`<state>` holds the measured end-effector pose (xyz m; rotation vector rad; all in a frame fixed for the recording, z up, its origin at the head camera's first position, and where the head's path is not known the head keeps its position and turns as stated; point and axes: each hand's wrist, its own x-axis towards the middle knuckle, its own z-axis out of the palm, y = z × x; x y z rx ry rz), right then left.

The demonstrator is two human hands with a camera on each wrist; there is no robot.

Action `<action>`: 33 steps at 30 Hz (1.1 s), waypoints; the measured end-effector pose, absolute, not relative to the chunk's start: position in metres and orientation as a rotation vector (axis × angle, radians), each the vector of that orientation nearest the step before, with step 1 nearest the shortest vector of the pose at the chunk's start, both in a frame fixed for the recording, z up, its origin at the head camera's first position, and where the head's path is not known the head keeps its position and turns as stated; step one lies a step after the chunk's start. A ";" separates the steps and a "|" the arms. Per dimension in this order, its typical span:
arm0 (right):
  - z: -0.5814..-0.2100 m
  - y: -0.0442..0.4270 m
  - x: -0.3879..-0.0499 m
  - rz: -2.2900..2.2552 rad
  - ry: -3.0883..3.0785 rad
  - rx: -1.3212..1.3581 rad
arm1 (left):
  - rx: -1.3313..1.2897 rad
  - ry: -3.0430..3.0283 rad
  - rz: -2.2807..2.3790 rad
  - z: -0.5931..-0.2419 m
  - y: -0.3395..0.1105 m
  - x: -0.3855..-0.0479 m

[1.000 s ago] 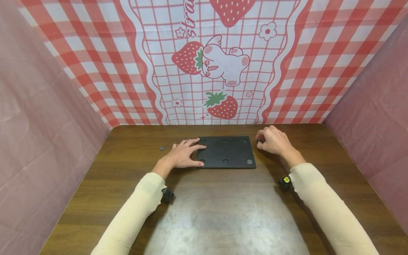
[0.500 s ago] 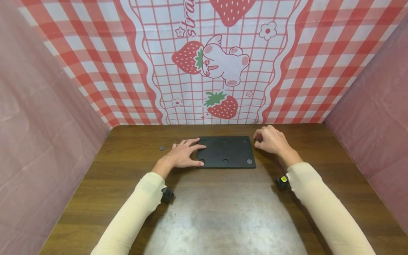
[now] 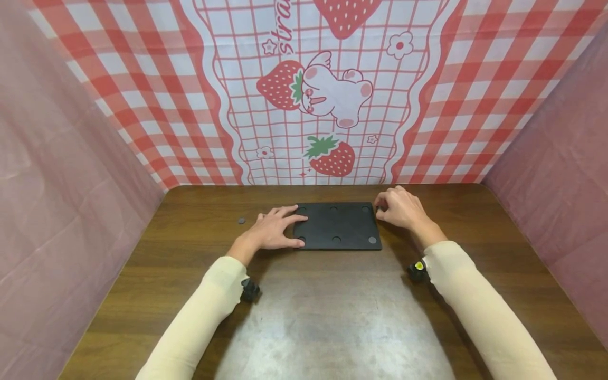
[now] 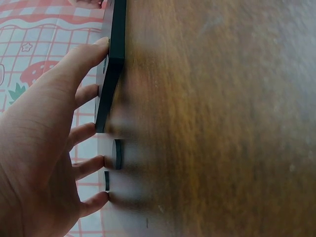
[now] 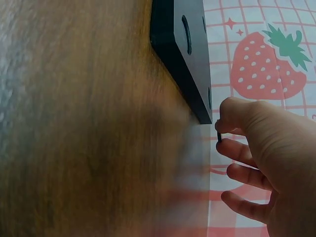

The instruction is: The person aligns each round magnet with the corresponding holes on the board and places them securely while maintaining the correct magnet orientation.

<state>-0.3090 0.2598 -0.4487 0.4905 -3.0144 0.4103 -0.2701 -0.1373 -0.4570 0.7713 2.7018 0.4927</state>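
Note:
A flat black board [image 3: 338, 226] with round recesses lies near the back of the table. My left hand [image 3: 273, 230] rests on its left end with fingers spread, the thumb touching the near left corner. By the far right corner, my right hand [image 3: 404, 209] pinches a small dark disc [image 5: 219, 136] between thumb and finger, raised off the table. A grey disc [image 3: 372, 240] fills the near right recess of the board. To the left of my left hand lies a loose dark disc [image 3: 241, 220]. The left wrist view shows two discs [image 4: 117, 154] beside the fingers.
The brown wooden table [image 3: 328, 306] has a shiny patch toward the front. A red and white strawberry-print cloth [image 3: 332, 95] hangs behind it. Pink cloths [image 3: 62, 158] stand at both sides. A small black camera sits at each wrist.
My right hand has moved a little to the left, closer to the board's far right corner, still pinching the disc. The left hand and the board have stayed put.

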 end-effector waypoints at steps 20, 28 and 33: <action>-0.449 0.248 -0.317 0.404 -3.017 0.531 | 0.764 2.709 0.485 -0.458 -0.137 -0.270; -0.447 0.244 -0.318 0.404 -3.018 0.547 | 0.753 2.703 0.497 -0.458 -0.138 -0.271; -0.447 0.241 -0.317 0.408 -3.016 0.552 | 0.758 2.702 0.495 -0.458 -0.137 -0.270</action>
